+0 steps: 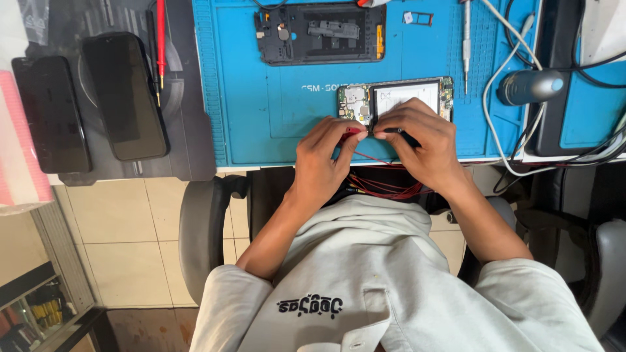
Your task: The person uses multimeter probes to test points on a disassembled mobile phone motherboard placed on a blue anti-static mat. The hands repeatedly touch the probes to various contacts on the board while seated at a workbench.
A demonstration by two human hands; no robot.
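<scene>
Two bare hands work at the near edge of the blue repair mat point(261, 117). Our left hand point(323, 160) pinches a red probe tip point(352, 131) between thumb and forefinger, fingers closed on it. Our right hand point(420, 140) grips a black probe point(405, 135) in the same manner, fingers closed around its shaft. Both tips meet at the lower edge of the opened phone point(394, 99), which lies flat on the mat just beyond the knuckles, with its circuit board exposed at either end and a pale battery in the middle. The right hand covers part of the phone's near edge.

Red leads point(381, 186) trail from the hands down over the table edge toward our lap.

Further back on the mat lies a separate black phone back frame point(319, 32), well apart from the hands. A slim screwdriver point(466, 45) lies upright in the view to the right of it, near a small card tray point(417, 18). White cables point(502, 111) loop past a grey round-headed device point(529, 87) at the right. On the dark pad to the left of the mat rest two dark phones point(124, 94), screens off, with a red probe pen point(160, 39) beside them.
</scene>
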